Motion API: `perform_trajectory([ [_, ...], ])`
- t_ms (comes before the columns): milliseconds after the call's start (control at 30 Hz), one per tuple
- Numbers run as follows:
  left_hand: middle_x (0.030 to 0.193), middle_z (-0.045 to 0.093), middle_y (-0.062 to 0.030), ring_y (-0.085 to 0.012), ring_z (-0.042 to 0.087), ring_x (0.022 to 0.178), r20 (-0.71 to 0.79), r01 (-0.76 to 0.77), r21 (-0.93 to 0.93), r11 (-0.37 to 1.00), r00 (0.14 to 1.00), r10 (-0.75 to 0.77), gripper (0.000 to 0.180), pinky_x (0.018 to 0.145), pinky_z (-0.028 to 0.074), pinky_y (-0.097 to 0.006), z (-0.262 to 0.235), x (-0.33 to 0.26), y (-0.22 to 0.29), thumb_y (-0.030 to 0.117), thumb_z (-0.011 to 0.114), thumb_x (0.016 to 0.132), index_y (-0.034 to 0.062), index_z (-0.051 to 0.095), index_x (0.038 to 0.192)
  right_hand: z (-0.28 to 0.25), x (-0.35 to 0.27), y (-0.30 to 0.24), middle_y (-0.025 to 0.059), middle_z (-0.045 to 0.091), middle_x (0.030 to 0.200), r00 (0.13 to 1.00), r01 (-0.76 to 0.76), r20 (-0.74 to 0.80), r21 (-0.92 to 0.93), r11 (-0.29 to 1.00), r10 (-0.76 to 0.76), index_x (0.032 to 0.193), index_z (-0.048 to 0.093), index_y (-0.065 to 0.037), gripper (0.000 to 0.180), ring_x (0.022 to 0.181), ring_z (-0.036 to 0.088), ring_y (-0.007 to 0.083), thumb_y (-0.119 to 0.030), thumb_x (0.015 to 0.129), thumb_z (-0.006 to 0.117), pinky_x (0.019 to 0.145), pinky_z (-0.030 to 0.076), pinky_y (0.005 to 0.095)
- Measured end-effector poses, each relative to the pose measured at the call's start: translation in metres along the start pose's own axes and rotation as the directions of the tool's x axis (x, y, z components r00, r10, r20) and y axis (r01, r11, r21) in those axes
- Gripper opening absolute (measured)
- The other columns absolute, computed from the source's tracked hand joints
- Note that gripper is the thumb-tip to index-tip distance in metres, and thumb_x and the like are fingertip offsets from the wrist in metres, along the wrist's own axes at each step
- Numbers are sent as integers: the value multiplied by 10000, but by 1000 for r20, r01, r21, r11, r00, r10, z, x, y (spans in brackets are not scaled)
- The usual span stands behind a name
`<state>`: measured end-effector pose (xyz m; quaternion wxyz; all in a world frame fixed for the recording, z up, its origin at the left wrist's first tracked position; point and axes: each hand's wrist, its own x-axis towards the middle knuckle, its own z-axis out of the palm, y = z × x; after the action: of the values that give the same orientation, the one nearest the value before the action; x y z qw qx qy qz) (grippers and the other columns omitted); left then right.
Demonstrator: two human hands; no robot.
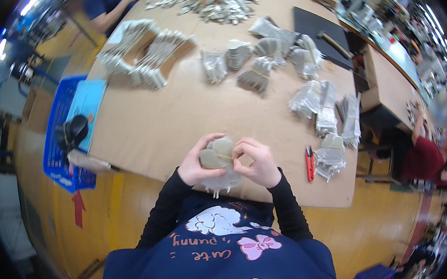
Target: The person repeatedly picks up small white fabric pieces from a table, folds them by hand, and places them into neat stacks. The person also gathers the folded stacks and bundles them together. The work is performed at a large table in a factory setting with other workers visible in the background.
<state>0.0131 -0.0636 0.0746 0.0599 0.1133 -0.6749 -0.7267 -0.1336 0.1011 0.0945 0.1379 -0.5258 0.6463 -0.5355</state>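
Note:
At the table's near edge, my left hand is wrapped round a bundle of thin pale grey-white pieces with rounded ends. Whitish strips or threads hang from the bundle's lower side. Across its face runs a thin yellowish rubber band. The thumb and fingers of my right hand are pinched together at the band, on the bundle's right side. To the right lie red-handled thread snips, apart from both hands.
Similar bundles lie right and at the back. Two stacked rows stand back left, a loose pile farther back. A hammer rests on a black mat. A blue crate is left. Other people sit far left and right.

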Motion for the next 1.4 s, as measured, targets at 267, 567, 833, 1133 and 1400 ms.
perform_trajectory([
  [267, 1400, 544, -151, -227, 526, 1274, 689, 140, 75, 987, 708, -153, 1019, 1101, 396, -376, 19, 53, 0, 156, 858, 658, 41, 329, 1521, -48, -67, 11, 56, 627, 915, 940, -101, 86, 995, 28, 331, 897, 547, -84, 154, 638, 555, 127, -226, 954, 564, 615, 435, 229],
  [567, 1339, 534, -337, -439, 510, 1293, 593, 467, -736, 490, 794, 135, 1212, 904, 511, -344, 58, 84, -32, 366, 794, 638, 94, 114, 1603, -65, -81, 41, 35, 606, 676, 843, 67, -72, 997, 28, 534, 890, 606, -68, 118, 417, 380, 66, -163, 939, 556, 475, 320, 224],
  [833, 1151, 570, -315, -331, 612, 886, 603, 593, -716, 368, 791, -101, 1050, 550, 525, -298, 9, 75, -55, 488, 689, 709, 8, 269, 1543, -61, -22, 15, 55, 571, 597, 781, -572, 472, 280, 771, 409, 935, 725, -4, 240, 503, 545, 109, -134, 1005, 536, 520, 439, 264],
  [1133, 985, 571, -194, -224, 550, 731, 613, 602, -788, 127, 750, 250, 990, 463, 419, -275, 19, 82, -61, 564, 755, 706, 54, 368, 1461, -79, -18, 26, 156, 668, 783, 993, 2, 78, 748, 664, -90, 805, 712, 62, 233, 683, 622, 243, -121, 920, 624, 638, 466, 342],
  [1400, 1376, 536, -127, -236, 539, 1259, 765, 573, -349, 741, 631, -127, 1062, 1053, 436, -380, 30, 94, -37, 229, 831, 672, 92, 245, 1546, -88, -32, 11, 257, 632, 1258, 959, -270, 86, 556, 786, 268, 879, 709, 17, 260, 731, 636, 128, -186, 972, 576, 627, 459, 266],
])
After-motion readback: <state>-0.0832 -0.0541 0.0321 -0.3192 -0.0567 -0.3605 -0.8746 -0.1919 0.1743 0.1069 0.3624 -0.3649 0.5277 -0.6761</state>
